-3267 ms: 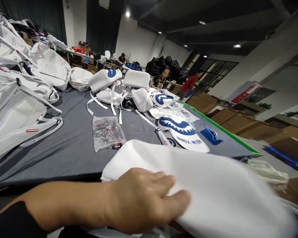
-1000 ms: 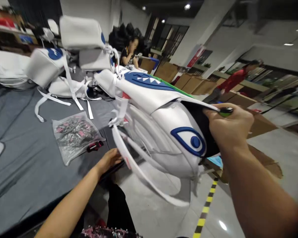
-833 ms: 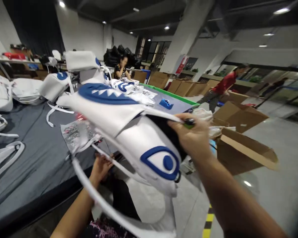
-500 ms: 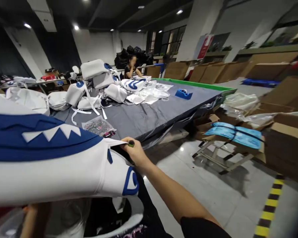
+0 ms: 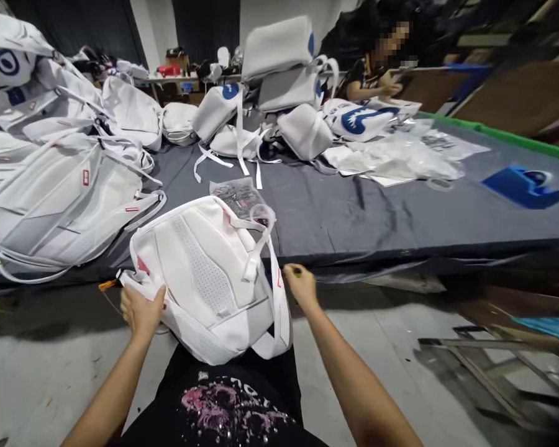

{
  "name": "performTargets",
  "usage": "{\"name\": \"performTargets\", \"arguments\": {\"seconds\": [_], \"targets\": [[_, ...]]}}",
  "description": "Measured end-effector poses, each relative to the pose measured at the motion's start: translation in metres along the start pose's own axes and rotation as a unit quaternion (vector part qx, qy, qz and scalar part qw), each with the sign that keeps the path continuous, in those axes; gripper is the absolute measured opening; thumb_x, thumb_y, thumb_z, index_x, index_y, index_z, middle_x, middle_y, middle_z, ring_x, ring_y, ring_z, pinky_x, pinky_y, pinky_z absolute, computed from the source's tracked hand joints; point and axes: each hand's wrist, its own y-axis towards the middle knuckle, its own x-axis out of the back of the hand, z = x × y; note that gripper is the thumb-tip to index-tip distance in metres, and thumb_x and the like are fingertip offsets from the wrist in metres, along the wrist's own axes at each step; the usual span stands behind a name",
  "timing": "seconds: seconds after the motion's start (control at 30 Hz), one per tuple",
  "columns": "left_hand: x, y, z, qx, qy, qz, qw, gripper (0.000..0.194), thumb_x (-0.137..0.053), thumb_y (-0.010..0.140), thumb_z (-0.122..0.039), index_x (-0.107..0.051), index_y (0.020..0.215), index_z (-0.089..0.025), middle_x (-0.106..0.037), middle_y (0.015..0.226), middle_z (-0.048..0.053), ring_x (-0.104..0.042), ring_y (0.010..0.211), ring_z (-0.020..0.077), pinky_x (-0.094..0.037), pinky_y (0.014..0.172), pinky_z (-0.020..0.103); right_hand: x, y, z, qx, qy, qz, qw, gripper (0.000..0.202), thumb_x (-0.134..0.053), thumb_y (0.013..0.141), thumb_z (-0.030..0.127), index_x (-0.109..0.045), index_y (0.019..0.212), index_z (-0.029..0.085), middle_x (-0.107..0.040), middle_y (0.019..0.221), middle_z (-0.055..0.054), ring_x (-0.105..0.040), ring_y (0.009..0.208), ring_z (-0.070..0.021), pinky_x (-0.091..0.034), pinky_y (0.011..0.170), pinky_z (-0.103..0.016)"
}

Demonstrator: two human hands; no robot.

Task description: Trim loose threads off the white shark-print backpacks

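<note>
A white backpack point(image 5: 181, 267) rests upright against the table edge and my lap, its padded back and shoulder straps facing me. My left hand point(image 5: 142, 310) is closed on its lower left side, by a strap end. An orange-tipped object point(image 5: 108, 285) sticks out beside that hand; its kind is unclear. Right of the backpack, my right hand point(image 5: 302, 288) is closed next to the hanging shoulder strap point(image 5: 279, 298). Something small and dark green shows in its fingers, too little to name. Whether those fingers also touch the strap, I cannot tell.
The grey-covered table point(image 5: 317, 230) bears several white backpacks point(image 5: 65, 192), a bag of small parts point(image 5: 235, 194), plastic wrappings point(image 5: 400, 158) and a blue tape dispenser point(image 5: 526, 186). A person point(image 5: 372, 81) sits at the far side. A metal-legged stool point(image 5: 484, 366) stands at right.
The view has swung left and down. The backpack turned from its blue-and-white patterned face to its strap side and came down to my lap. My left hand is now visible on it.
</note>
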Motion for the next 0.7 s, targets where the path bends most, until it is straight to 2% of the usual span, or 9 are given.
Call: {"name": "performTargets", "arguments": {"seconds": [0.07, 0.13, 0.17, 0.23, 0.3, 0.4, 0.5, 0.6, 0.7], "targets": [[-0.006, 0.002, -0.008, -0.1, 0.035, -0.079, 0.991, 0.091, -0.059, 0.091, -0.049, -0.018, 0.159, -0.005, -0.012, 0.164, 0.033, -0.018, 0.152, 0.051, -0.029, 0.114, 0.07, 0.027, 0.0, 0.017, 0.022, -0.007, -0.087, 0.996, 0.045, -0.057, 0.081, 0.059, -0.065, 0.096, 0.017, -0.071, 0.085, -0.009, -0.065, 0.079, -0.0225, -0.051, 0.074, -0.035], [-0.015, 0.006, -0.027, -0.244, 0.018, -0.105, 0.964, 0.075, -0.059, 0.093, -0.038, -0.029, 0.156, -0.012, -0.018, 0.165, 0.029, -0.017, 0.154, 0.0473, -0.027, 0.116, 0.069, 0.041, -0.009, 0.044, 0.082, 0.015, -0.139, 0.987, 0.058, -0.052, 0.086, 0.07, -0.066, 0.103, 0.016, -0.069, 0.079, -0.007, -0.065, 0.068, -0.0202, -0.05, 0.063, -0.031], [-0.02, 0.008, -0.04, -0.325, 0.005, -0.099, 0.94, 0.066, -0.058, 0.093, -0.033, -0.037, 0.152, -0.014, -0.029, 0.162, 0.027, -0.023, 0.152, 0.0448, -0.03, 0.116, 0.067, 0.04, -0.016, 0.058, 0.106, 0.037, -0.114, 0.987, 0.065, -0.047, 0.088, 0.075, -0.068, 0.103, 0.016, -0.065, 0.069, -0.004, -0.062, 0.056, -0.018, -0.047, 0.053, -0.029], [-0.03, 0.013, -0.073, -0.476, -0.005, -0.071, 0.877, 0.049, -0.056, 0.095, -0.027, -0.048, 0.143, -0.021, -0.05, 0.15, 0.019, -0.038, 0.146, 0.037, -0.035, 0.116, 0.057, 0.023, -0.032, 0.081, 0.153, 0.088, 0.009, 0.984, 0.077, -0.04, 0.088, 0.083, -0.07, 0.108, 0.015, -0.054, 0.052, 0.002, -0.051, 0.04, -0.0149, -0.039, 0.04, -0.026], [-0.039, 0.023, -0.114, -0.574, 0.015, -0.036, 0.818, 0.042, -0.053, 0.097, -0.025, -0.052, 0.139, -0.023, -0.057, 0.143, 0.015, -0.047, 0.139, 0.0318, -0.036, 0.115, 0.051, -0.009, -0.044, 0.089, 0.22, 0.131, 0.09, 0.962, 0.071, -0.048, 0.089, 0.078, -0.068, 0.121, 0.018, -0.059, 0.055, 0.002, -0.055, 0.042, -0.0153, -0.046, 0.044, -0.028], [-0.044, 0.049, -0.172, -0.65, 0.08, 0.029, 0.755, 0.049, -0.056, 0.098, -0.038, -0.05, 0.142, -0.017, -0.061, 0.137, 0.017, -0.052, 0.13, 0.0333, -0.034, 0.113, 0.053, -0.062, -0.044, 0.077, 0.34, 0.144, 0.054, 0.928, 0.051, -0.06, 0.096, 0.053, -0.058, 0.138, 0.024, -0.076, 0.101, -0.009, -0.074, 0.077, -0.0216, -0.062, 0.073, -0.038], [-0.043, 0.073, -0.209, -0.689, 0.155, 0.103, 0.701, 0.051, -0.059, 0.094, -0.05, -0.061, 0.127, -0.012, -0.069, 0.108, 0.016, -0.061, 0.1, 0.0322, -0.044, 0.089, 0.047, -0.103, -0.024, 0.049, 0.439, 0.035, -0.017, 0.898, 0.047, -0.058, 0.099, 0.034, -0.052, 0.145, 0.024, -0.068, 0.13, -0.014, -0.067, 0.117, -0.028, -0.057, 0.099, -0.049], [-0.045, 0.081, -0.225, -0.712, 0.194, 0.137, 0.66, 0.036, -0.06, 0.094, -0.046, -0.071, 0.097, -0.013, -0.067, 0.087, 0.013, -0.059, 0.086, 0.0283, -0.037, 0.07, 0.039, -0.128, 0.001, 0.026, 0.468, -0.111, -0.065, 0.874, 0.034, -0.052, 0.1, 0.028, -0.062, 0.131, 0.021, -0.066, 0.131, -0.017, -0.06, 0.127, -0.0292, -0.049, 0.108, -0.054], [-0.053, 0.08, -0.226, -0.727, 0.185, 0.155, 0.642, 0.035, -0.064, 0.093, -0.047, -0.073, 0.082, -0.016, -0.065, 0.08, 0.009, -0.057, 0.081, 0.0255, -0.032, 0.067, 0.037, -0.14, 0.014, 0.014, 0.444, -0.182, -0.083, 0.873, 0.03, -0.048, 0.1, 0.024, -0.068, 0.123, 0.022, -0.066, 0.131, -0.017, -0.059, 0.127, -0.0276, -0.045, 0.11, -0.054]]}}
